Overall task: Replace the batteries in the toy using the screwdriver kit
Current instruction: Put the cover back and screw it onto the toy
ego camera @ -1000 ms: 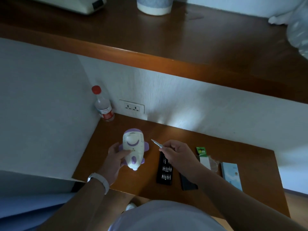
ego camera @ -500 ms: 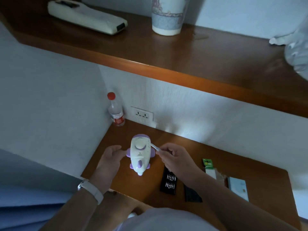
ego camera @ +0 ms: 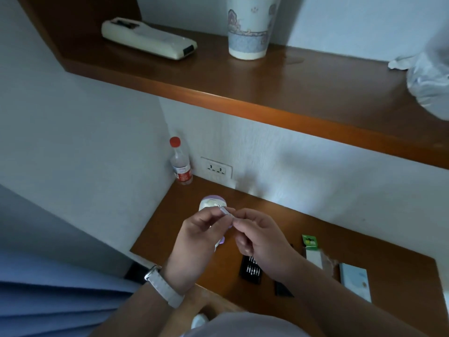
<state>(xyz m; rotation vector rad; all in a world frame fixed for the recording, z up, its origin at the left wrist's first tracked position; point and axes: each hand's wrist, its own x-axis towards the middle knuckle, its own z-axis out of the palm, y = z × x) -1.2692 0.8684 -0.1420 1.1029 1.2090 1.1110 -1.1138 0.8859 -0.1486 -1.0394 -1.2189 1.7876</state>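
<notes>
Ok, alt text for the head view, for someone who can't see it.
The left hand and right hand pinch a thin screwdriver between them in front of a white and purple toy on a wooden desk. A bit case, battery pack and pale box lie to the right; a bottle stands in the corner.

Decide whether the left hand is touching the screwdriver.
Touching. The head view shows the left hand pinching the screwdriver near its tip, with no gap between them; the right hand pinches the other end.

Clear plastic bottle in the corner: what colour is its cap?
A red bottle cap; head view shows it.
</notes>
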